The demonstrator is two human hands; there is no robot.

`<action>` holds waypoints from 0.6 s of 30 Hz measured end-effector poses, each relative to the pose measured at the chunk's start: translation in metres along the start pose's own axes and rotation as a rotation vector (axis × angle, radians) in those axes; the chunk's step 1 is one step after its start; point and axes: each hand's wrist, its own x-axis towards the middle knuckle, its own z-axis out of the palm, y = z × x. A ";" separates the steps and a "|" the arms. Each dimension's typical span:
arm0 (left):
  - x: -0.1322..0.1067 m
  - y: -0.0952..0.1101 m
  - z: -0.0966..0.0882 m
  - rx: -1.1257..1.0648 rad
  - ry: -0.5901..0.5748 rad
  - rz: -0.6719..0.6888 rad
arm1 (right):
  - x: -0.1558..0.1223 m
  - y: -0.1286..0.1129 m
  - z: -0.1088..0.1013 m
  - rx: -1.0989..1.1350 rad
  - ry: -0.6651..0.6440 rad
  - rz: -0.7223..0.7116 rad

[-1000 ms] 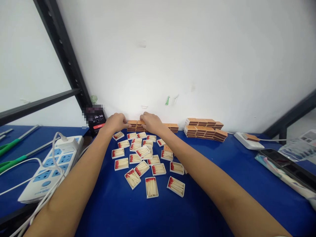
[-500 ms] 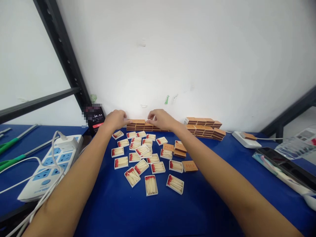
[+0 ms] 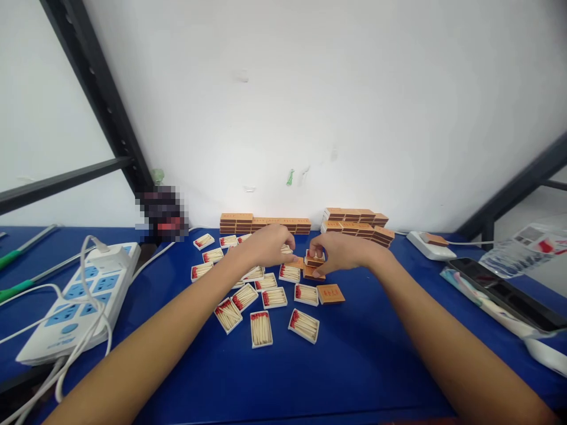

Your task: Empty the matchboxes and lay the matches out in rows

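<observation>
Tabletop [image 3: 248,383]: deep blue, across the lower half of the frame.
Wall [image 3: 266,118]: white, scuffed, upper half.
Metal post [image 3: 101,88]: black, slanting down from upper left.
Power strip [image 3: 71,327]: white with blue sockets, lower left, cables over it.
Match trays [image 3: 303,326]: white, open, filled with red-headed matches, scattered about centre.
Front tray [image 3: 261,329]: long axis up and down the frame, match heads toward the top.
Matchbox row [image 3: 281,225]: orange, along the wall, centre.
Matchbox stack [image 3: 357,224]: orange, right of centre.
Orange sleeve [image 3: 315,262]: centre, flat, long axis roughly left to right, brown strip facing the bottom edge.
Right hand [image 3: 339,251]: thumb and fingers curled about the sleeve; whether pinching, cannot tell.
Left hand [image 3: 272,245]: thumb and forefinger apart, near the sleeve.
</observation>
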 end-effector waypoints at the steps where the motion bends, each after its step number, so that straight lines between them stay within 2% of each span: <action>1: 0.002 0.004 0.006 0.059 -0.001 0.016 | 0.000 0.001 0.003 0.003 -0.002 -0.004; 7: 0.005 0.014 0.024 0.320 -0.018 0.032 | -0.001 0.004 0.010 0.020 -0.024 -0.032; 18: 0.000 0.006 0.026 0.206 -0.099 0.004 | -0.004 0.011 0.008 0.211 -0.043 -0.093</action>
